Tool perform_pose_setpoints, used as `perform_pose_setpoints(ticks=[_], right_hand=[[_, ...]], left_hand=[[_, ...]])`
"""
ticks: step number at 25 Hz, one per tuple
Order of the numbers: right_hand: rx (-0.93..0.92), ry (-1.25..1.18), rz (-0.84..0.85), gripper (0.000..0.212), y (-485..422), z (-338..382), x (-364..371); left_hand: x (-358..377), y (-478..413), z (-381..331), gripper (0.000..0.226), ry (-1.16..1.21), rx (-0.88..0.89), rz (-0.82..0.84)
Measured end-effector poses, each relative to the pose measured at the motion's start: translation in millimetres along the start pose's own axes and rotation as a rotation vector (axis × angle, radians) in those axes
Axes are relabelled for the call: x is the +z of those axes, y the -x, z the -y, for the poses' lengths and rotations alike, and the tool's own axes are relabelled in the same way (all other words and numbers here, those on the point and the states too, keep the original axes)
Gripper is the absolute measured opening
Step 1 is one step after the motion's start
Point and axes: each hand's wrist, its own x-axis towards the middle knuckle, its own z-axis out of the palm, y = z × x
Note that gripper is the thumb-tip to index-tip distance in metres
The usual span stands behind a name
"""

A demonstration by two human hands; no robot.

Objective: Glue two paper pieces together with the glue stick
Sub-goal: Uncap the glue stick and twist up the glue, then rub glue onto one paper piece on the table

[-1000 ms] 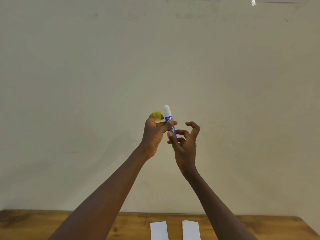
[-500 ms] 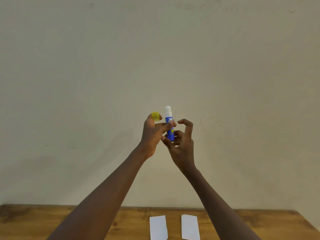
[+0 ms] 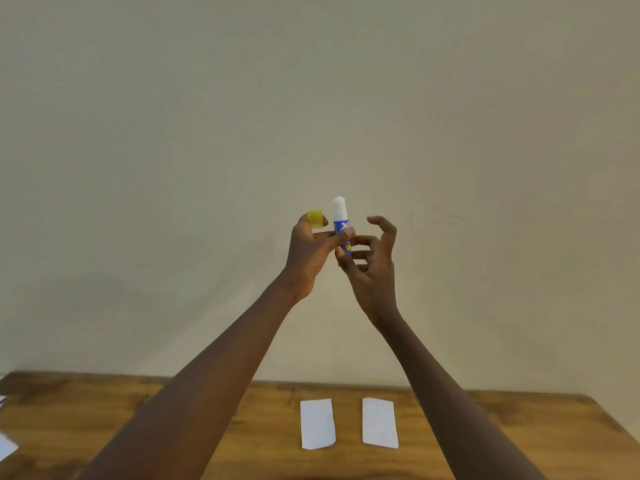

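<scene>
Mid-frame, the left hand [image 3: 308, 252] pinches the uncapped glue stick [image 3: 340, 216] and yellow cap [image 3: 314, 219] — the right hand [image 3: 375, 275] pinches the stick's base.

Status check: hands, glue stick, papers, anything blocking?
Left hand holds cap and glue stick, uncapped, upright. Right hand pinches its base. Left paper and right paper flat on table, apart. Nothing between hands and papers.

Matt wood, paper and plastic.
The worktop [image 3: 519, 427] is grained brown wood, dull; the paper pieces [image 3: 317, 423] are smooth matt white; the glue stick [image 3: 341, 223] has a printed blue plastic barrel, its cap [image 3: 314, 219] translucent yellow plastic.
</scene>
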Motion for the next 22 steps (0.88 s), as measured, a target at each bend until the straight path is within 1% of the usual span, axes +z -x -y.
perform_pose_setpoints(ticks=[3, 6, 10, 12, 15, 17, 19, 21, 22], right_hand=[[0.027, 0.096, 0.056, 0.049, 8, -16, 0], [0.097, 0.143, 0.124, 0.046, 22, -39, 2], [0.149, 0.16, 0.196, 0.036, 52, -86, 9], [0.204, 0.169, 0.212, 0.034, 68, -114, 12], [0.305, 0.16, 0.204, 0.029, 89, -155, 16], [0.38, 0.145, 0.167, 0.03, 102, -183, 18], [0.435, 0.146, 0.142, 0.036, 116, -208, 17], [0.454, 0.186, 0.155, 0.038, 129, -232, 17], [0.451, 0.233, 0.162, 0.041, 135, -243, 18]], left_hand=[[-6, 5, 21, 0.042, -0.015, -0.104, -0.02], [-10, 13, 48, 0.045, -0.044, -0.205, -0.021], [-15, 29, 97, 0.031, -0.027, -0.334, 0.016], [-18, 34, 127, 0.022, -0.016, -0.41, 0.04], [-24, 37, 173, 0.021, -0.011, -0.512, 0.039], [-30, 36, 207, 0.016, -0.056, -0.548, -0.007], [-42, 40, 241, 0.014, -0.129, -0.545, -0.029], [-56, 50, 277, 0.026, -0.263, -0.546, -0.013], [-63, 58, 294, 0.03, -0.388, -0.543, -0.007]])
